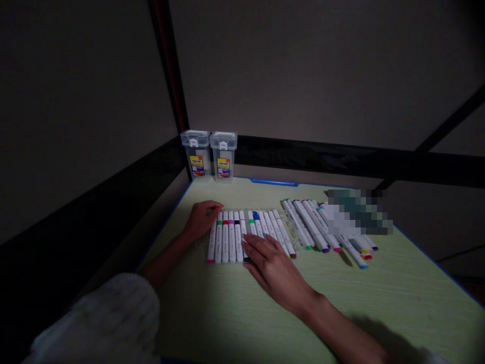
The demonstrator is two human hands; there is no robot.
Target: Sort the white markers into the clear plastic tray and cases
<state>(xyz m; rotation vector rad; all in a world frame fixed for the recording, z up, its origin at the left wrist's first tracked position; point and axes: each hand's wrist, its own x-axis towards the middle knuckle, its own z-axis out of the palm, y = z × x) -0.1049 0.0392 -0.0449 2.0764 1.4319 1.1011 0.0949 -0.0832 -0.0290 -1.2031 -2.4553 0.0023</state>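
A row of white markers (231,235) with coloured caps lies side by side on a pale green table (235,313). My left hand (200,218) rests at the left end of the row, fingers curled loosely against the first marker. Fingers stretched flat, my right hand (271,265) lies on the table at the near ends of the middle markers, its fingertips touching them. Neither hand grips anything. A second, looser group of markers (322,230) lies to the right, fanned at an angle.
Two clear plastic boxes (208,154) with latched lids and yellow labels stand at the table's far left corner. A blurred patch (358,212) covers something over the right group of markers. Dark rails run behind and to the left of the table.
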